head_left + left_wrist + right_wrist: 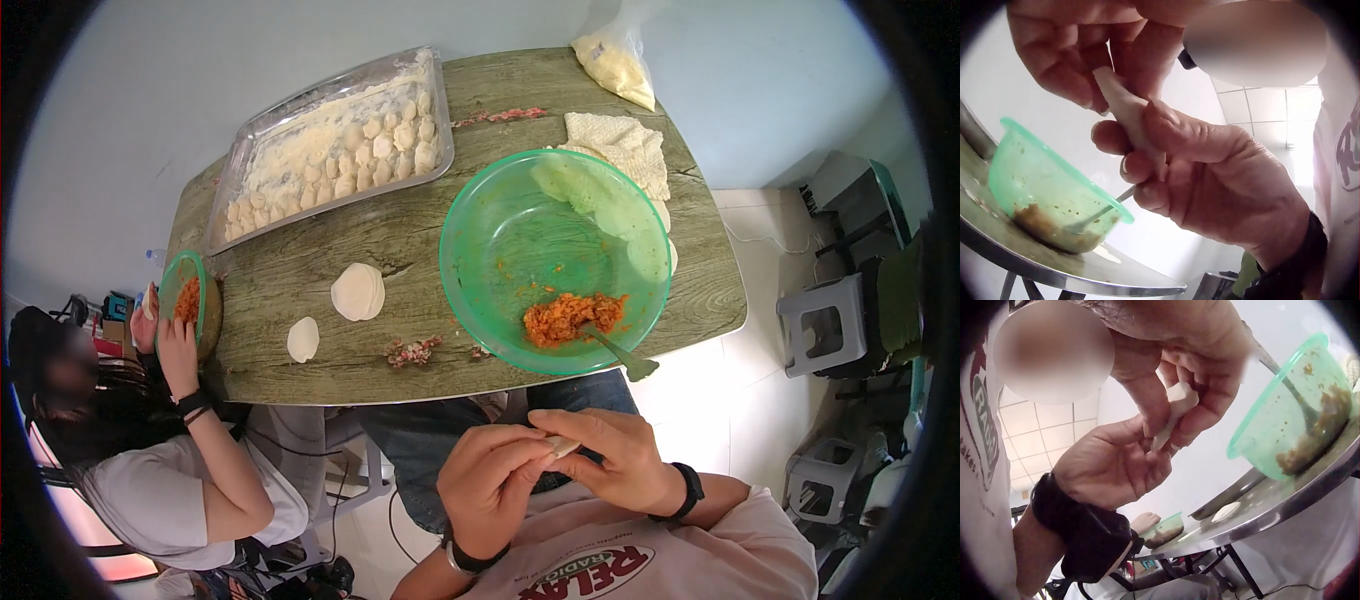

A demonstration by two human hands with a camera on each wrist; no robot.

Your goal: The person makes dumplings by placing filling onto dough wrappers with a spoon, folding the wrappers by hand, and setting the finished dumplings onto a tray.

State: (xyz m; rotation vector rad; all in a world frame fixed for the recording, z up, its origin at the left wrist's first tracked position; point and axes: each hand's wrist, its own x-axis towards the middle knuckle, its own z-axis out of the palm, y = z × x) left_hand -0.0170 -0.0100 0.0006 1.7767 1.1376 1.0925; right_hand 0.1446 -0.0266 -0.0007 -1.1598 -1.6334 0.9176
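A folded piece of pale dough (563, 447) is held between both hands in front of the chest, above the lap. My left hand (492, 485) pinches one end with thumb and curled fingers. From the other side my right hand (622, 462) grips it between thumb and fingers. In the left wrist view the dough (1124, 106) looks closed into a narrow strip, with the right hand (1216, 169) around its lower part. The right wrist view shows the dough (1180, 403) under the right hand's fingers, the left hand (1113, 465) meeting its lower end.
On the table (420, 250) stand a green bowl (480, 260) with orange filling (565, 318) and a spoon (620, 354), a metal tray (330, 214) of dumplings (383, 147), and round wrappers (357, 292). Another person (190, 480) sits at the left by a smaller bowl (203, 300).
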